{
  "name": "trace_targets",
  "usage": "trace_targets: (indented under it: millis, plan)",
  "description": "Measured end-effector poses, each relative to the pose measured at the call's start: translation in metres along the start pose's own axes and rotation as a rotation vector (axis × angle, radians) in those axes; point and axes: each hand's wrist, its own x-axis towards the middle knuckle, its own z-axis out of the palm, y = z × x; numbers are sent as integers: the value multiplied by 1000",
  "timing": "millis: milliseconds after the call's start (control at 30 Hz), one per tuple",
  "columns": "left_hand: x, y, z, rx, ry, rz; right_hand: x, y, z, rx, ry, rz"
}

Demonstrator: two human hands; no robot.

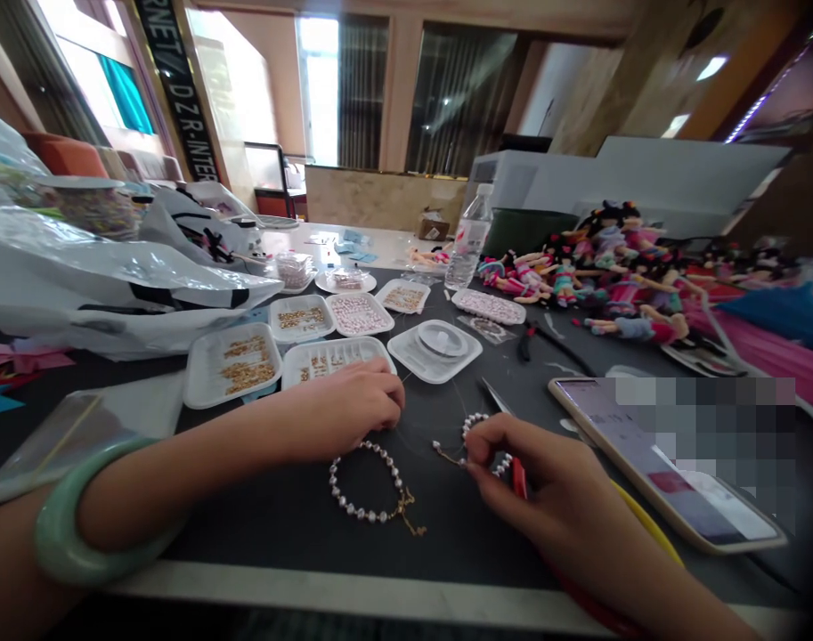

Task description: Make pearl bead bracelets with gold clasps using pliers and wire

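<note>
My right hand pinches a bracelet of pearly beads with a short gold chain tail hanging from it. Scissors with red handles lie partly under that hand. My left hand is closed, fingertips pressed together, in front of a white tray of gold findings; what it holds, if anything, is too small to make out. Faint clear thread seems to run across the mat between both hands. Just below my left hand, a second beaded bracelet with a gold chain and charm lies on the dark mat.
Trays of gold pieces and of pink-white beads stand behind my hands, with a white spool on another tray. A phone lies at right, near pliers. A bottle, dolls and plastic bags stand farther back.
</note>
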Motion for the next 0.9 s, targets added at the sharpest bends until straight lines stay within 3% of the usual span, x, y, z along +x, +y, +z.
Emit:
trace_targets:
  millis: [300, 633, 900]
  plan:
    - [0, 12, -16, -147, 24, 11, -1, -1, 0, -5, 31, -7]
    - [-3, 37, -10, -185, -134, 83, 0, -1, 1, -5, 96, -12]
    - [-2, 41, -11, -168, -156, 79, -2, 7, 4, 107, 313, 85]
